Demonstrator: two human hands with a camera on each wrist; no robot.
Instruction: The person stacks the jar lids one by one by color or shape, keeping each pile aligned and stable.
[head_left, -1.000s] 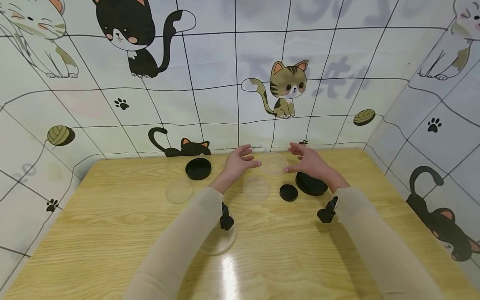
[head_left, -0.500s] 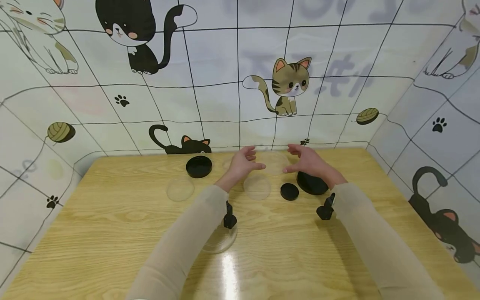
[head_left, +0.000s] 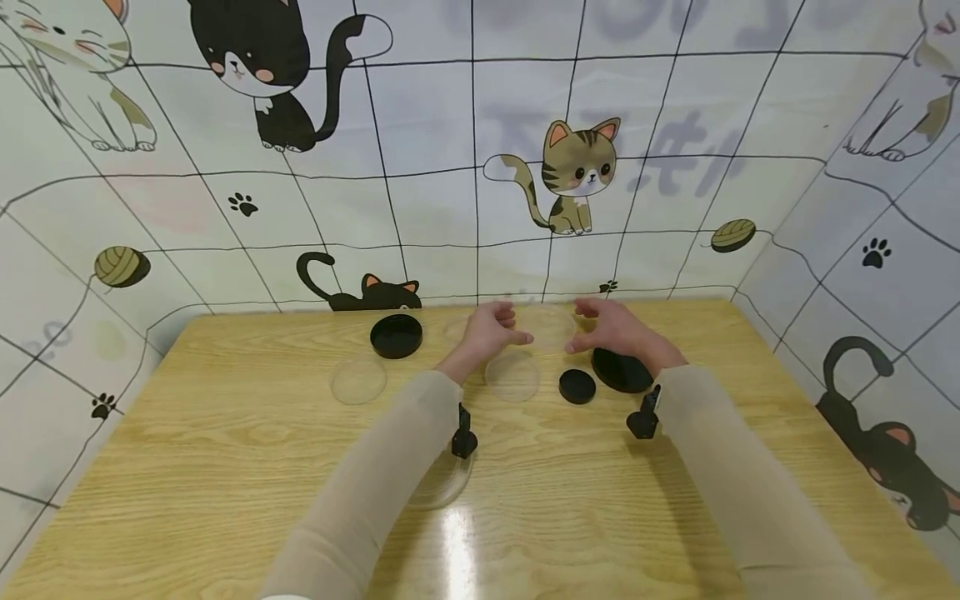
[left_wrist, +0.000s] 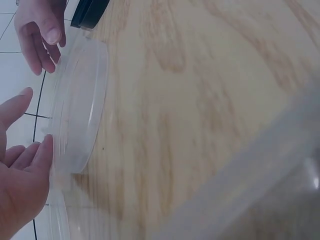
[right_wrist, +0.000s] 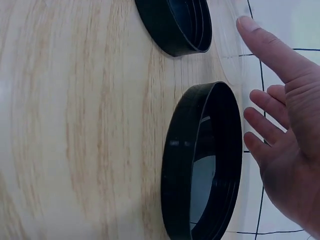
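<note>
At the back of the table, a clear round plastic lid [head_left: 551,325] lies between my two hands. My left hand [head_left: 487,332] is at its left side, with relaxed fingers. In the left wrist view a fingertip of that hand is right at the rim of the clear lid [left_wrist: 82,105]. On the other side my right hand [head_left: 618,327] faces it, thumb and fingers spread apart. Below the right hand sits a large black round lid [head_left: 621,372]; the right wrist view shows its hollow side and ridged wall. A small black round lid [head_left: 577,387] stands just left of it.
Another black lid [head_left: 396,336] lies at the back left, with a clear disc [head_left: 358,382] in front. A second clear disc [head_left: 512,376] sits nearer the middle. Partly under the left sleeve is a larger clear lid [head_left: 444,483]. A cat-patterned cloth wall [head_left: 435,208] rises behind the table.
My left hand has moved slightly right, toward the clear lid. My right hand has shifted a little left, so the gap between the hands is narrower. The lids stay where they were.
</note>
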